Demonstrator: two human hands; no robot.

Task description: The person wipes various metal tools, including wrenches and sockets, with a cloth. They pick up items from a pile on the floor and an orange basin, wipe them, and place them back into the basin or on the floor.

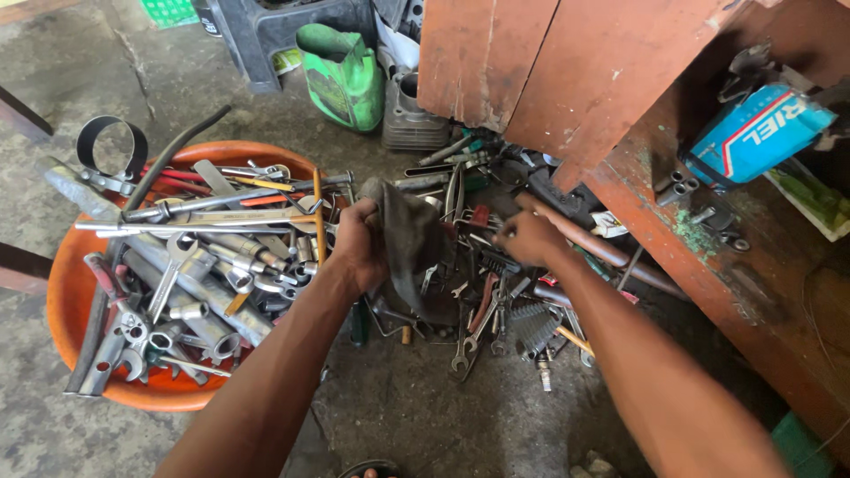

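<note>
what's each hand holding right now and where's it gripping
The left hand grips a dirty grey cloth by its upper edge. The right hand is closed over the tool pile; what it pinches cannot be told.

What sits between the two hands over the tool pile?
In the head view, a dark grey crumpled rag hangs from the left hand; past it, scattered metal tools on the floor show before the right hand.

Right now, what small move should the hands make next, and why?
Probably bring the right hand across to the dirty grey cloth that the left hand grips: the cloth hangs free, and the right hand appears closed on something small beside it.
</note>
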